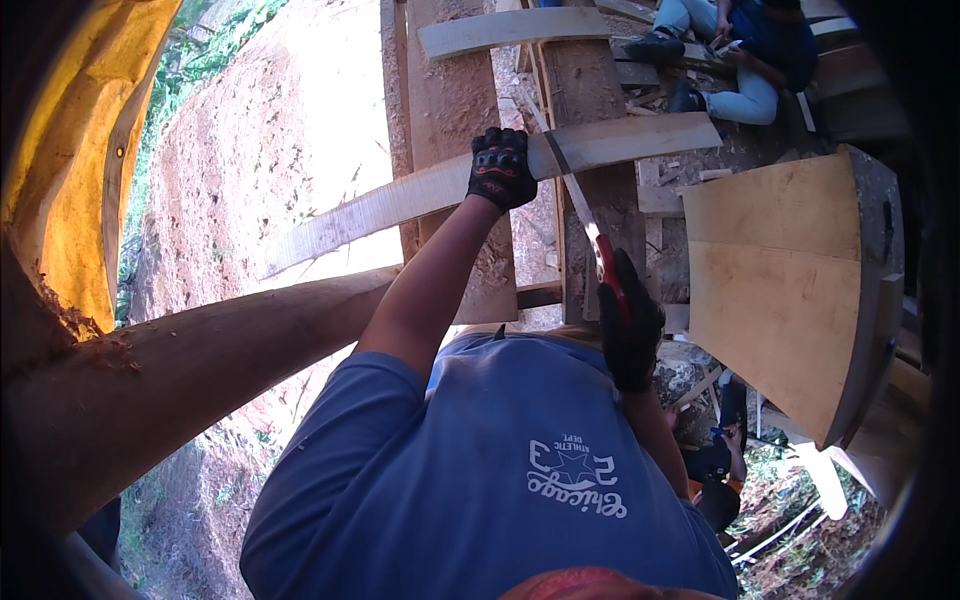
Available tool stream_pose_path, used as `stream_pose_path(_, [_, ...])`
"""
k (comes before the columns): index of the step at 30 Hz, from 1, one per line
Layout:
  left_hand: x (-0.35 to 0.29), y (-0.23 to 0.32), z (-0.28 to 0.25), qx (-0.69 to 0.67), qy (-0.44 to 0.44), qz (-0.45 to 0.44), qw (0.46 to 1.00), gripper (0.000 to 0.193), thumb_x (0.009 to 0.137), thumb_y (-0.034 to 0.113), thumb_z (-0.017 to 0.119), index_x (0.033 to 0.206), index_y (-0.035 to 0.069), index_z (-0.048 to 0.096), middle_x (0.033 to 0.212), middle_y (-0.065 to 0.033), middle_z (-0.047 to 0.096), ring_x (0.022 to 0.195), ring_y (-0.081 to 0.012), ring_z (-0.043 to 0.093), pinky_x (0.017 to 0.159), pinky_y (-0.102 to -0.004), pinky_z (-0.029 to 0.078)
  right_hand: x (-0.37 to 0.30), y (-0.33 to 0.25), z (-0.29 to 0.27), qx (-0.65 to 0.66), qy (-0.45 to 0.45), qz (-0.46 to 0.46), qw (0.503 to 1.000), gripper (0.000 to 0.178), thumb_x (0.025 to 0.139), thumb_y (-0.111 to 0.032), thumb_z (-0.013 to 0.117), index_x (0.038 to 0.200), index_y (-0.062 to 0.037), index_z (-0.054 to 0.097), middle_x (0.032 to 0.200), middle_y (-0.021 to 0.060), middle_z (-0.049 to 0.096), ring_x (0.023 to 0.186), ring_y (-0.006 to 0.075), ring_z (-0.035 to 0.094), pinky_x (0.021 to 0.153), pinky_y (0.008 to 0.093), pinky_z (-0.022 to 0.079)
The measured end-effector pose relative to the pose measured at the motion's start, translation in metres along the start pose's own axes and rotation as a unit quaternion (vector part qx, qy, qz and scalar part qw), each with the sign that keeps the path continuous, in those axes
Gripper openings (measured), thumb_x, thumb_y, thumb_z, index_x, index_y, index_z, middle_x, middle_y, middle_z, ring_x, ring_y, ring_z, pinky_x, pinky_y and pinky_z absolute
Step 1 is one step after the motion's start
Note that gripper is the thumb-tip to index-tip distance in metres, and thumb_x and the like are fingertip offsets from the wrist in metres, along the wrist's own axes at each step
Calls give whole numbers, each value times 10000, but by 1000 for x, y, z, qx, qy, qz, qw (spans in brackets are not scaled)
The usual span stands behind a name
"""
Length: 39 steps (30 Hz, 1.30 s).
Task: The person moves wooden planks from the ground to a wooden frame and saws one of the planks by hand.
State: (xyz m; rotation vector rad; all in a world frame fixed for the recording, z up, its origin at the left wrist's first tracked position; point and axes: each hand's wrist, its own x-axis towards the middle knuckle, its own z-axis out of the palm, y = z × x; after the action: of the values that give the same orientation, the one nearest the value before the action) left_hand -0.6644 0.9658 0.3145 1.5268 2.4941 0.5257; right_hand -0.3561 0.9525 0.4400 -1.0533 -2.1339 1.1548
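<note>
A long pale wooden plank (640, 138) lies crosswise over rough brown boards. My left hand (503, 168), in a black glove with red marks, is closed over it near the middle. In my right hand (630, 325), also in a dark glove, is the red handle of a handsaw (578, 198). The saw's blade slants up and left from the handle and crosses the plank just right of my left hand. How deep the teeth sit in the wood cannot be made out.
Another short plank (510, 30) spans the boards (455, 110) farther off. A large plywood panel (775, 260) stands at the right. A thick wooden beam (220, 370) crosses at left. One person (765, 50) sits at far right; another (718, 470) is at lower right.
</note>
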Motion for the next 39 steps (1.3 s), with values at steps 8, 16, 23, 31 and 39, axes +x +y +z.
stream_pose_path(8, [3,5,-7,13,-32,-10,999,516,751,215,762,1232,60,663,1243,-194,671,1252,-416,579,1108,-545,417,35,19,22,-15,5,-62,998,481,1007,-130,709,1476,-72,624,1366,215,711,1166,377,742,974,435,594])
stream_pose_path(16, [-1,11,-15,44,-35,4,998,565,743,248,815,1245,48,651,1213,-195,679,1215,-425,589,1064,-550,452,-10,-6,-4,16,12,-24,1000,473,1013,-151,712,1469,-64,623,1369,197,712,1166,336,736,992,416,576])
stream_pose_path(23, [5,25,-19,36,-34,13,999,546,741,231,803,1237,57,657,1220,-201,680,1233,-440,581,1091,-556,450,58,64,70,-49,45,1,998,465,1015,-187,716,1462,-91,630,1335,171,731,1092,333,757,952,432,584])
stream_pose_path(31, [2,11,-13,30,-36,6,999,497,754,225,759,1217,69,668,1182,-206,679,1216,-451,568,1088,-560,439,-28,13,-1,-27,36,-55,998,490,1025,-157,690,1502,-93,601,1398,177,699,1229,337,713,1041,424,554])
stream_pose_path(39, [8,15,-21,18,-68,1,998,525,727,233,776,1211,59,666,1202,-220,682,1222,-452,575,1084,-562,446,70,29,34,21,27,-69,997,488,1009,-224,713,1485,-180,615,1294,157,729,1039,334,745,910,450,582])
